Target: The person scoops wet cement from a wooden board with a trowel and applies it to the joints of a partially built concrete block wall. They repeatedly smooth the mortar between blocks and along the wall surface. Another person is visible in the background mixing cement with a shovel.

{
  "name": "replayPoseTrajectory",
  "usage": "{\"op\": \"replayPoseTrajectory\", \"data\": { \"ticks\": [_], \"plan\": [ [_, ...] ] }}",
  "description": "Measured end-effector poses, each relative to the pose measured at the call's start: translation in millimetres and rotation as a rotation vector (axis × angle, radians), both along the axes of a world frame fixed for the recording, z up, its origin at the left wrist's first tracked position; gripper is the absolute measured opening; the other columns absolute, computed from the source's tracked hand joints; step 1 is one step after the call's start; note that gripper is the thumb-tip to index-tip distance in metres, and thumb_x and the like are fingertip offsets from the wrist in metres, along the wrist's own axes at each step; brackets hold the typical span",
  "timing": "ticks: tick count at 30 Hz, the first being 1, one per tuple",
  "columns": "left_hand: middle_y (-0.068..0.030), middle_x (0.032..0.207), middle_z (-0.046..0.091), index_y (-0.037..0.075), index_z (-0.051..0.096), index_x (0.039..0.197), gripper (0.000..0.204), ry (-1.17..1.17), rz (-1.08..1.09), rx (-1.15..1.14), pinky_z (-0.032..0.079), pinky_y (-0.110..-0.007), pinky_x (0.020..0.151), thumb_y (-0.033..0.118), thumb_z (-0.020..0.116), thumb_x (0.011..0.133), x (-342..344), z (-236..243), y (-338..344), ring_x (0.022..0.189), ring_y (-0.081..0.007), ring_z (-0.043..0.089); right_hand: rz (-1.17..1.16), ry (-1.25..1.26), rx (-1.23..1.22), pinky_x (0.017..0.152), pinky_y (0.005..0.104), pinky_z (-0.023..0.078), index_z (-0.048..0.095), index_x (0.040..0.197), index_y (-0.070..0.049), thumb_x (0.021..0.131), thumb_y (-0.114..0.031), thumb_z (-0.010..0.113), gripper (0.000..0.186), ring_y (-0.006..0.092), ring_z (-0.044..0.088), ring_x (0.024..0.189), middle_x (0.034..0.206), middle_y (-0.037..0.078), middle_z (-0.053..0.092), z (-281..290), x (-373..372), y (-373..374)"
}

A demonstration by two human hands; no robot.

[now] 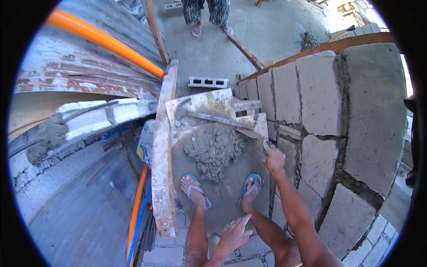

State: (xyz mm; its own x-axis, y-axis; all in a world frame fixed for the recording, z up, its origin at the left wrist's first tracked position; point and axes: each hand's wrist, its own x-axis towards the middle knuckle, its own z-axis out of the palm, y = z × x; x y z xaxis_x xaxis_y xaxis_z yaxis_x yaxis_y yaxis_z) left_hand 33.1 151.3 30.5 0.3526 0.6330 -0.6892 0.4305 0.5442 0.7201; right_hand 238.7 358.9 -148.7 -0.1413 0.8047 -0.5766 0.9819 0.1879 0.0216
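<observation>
My right hand point(274, 159) is closed around the handle of a trowel point(251, 132). The trowel's blade points left, at the upper right edge of a grey wet mortar heap point(211, 151), beside a mortar-stained board point(207, 104). The heap lies on a grey-smeared surface just ahead of my two feet, which are in blue flip-flops. Low in the view, my left hand point(235, 233) hangs over my legs with its fingers apart and nothing in it.
A block wall point(318, 98) with mortar joints rises on the right. On the left stand a stained wooden plank point(163, 191) and an orange pipe point(106, 42). Beyond the boards lies a hollow block point(208, 82). A person point(207, 13) stands at the far end.
</observation>
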Motion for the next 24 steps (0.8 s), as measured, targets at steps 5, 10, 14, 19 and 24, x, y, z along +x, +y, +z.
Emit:
{"op": "replayPoseTrajectory", "data": {
  "ticks": [5, 10, 14, 19, 24],
  "plan": [
    [-0.0197, 0.113, 0.061, 0.004, 0.053, 0.123, 0.049, 0.126, 0.497, -0.097, 0.045, -0.042, 0.092, 0.019, 0.068, 0.079, -18.9, -12.3, 32.7, 0.106, -0.0363, 0.058, -0.009, 0.191, 0.183, 0.071, 0.0450, 0.051, 0.061, 0.112, -0.016, 0.063, -0.015, 0.070, 0.050, 0.0297, 0.062, 0.090, 0.098, 0.008, 0.060, -7.8, -31.7, 15.1],
    [-0.0194, 0.113, 0.062, 0.002, 0.054, 0.121, 0.047, 0.139, 0.508, -0.209, 0.046, -0.040, 0.090, 0.018, 0.069, 0.080, -27.5, -15.5, 43.9, 0.105, -0.0329, 0.060, -0.255, 0.177, 0.146, 0.076, 0.0457, 0.050, 0.058, 0.121, -0.016, 0.070, -0.020, 0.070, 0.052, 0.0326, 0.062, 0.091, 0.102, 0.010, 0.061, -8.4, -20.3, 28.7],
    [-0.0190, 0.111, 0.063, 0.001, 0.054, 0.120, 0.044, -0.013, 0.631, -0.339, 0.047, -0.038, 0.089, 0.017, 0.068, 0.082, -26.3, -20.0, 41.9, 0.102, -0.0297, 0.062, -0.645, 0.146, 0.346, 0.078, 0.0479, 0.050, 0.055, 0.123, -0.013, 0.076, -0.021, 0.068, 0.049, 0.0372, 0.064, 0.088, 0.097, 0.017, 0.066, -38.3, -5.1, 16.3],
    [-0.0189, 0.109, 0.064, 0.001, 0.054, 0.120, 0.043, 0.145, 0.583, -0.297, 0.047, -0.037, 0.089, 0.016, 0.067, 0.083, -36.1, -25.0, 39.6, 0.101, -0.0294, 0.063, -0.513, 0.362, -0.036, 0.078, 0.0487, 0.050, 0.054, 0.125, -0.015, 0.076, -0.015, 0.064, 0.050, 0.0370, 0.065, 0.087, 0.097, 0.020, 0.065, -59.7, -41.7, -103.7],
    [-0.0193, 0.107, 0.065, 0.002, 0.055, 0.120, 0.040, 0.069, 0.509, -0.319, 0.047, -0.038, 0.089, 0.016, 0.065, 0.084, -29.0, -17.0, 48.4, 0.101, -0.0285, 0.063, -0.479, 0.072, -0.090, 0.077, 0.0481, 0.051, 0.052, 0.127, -0.016, 0.074, -0.018, 0.066, 0.055, 0.0366, 0.065, 0.088, 0.100, 0.021, 0.065, -31.3, 16.6, -172.3]
  ]
}}
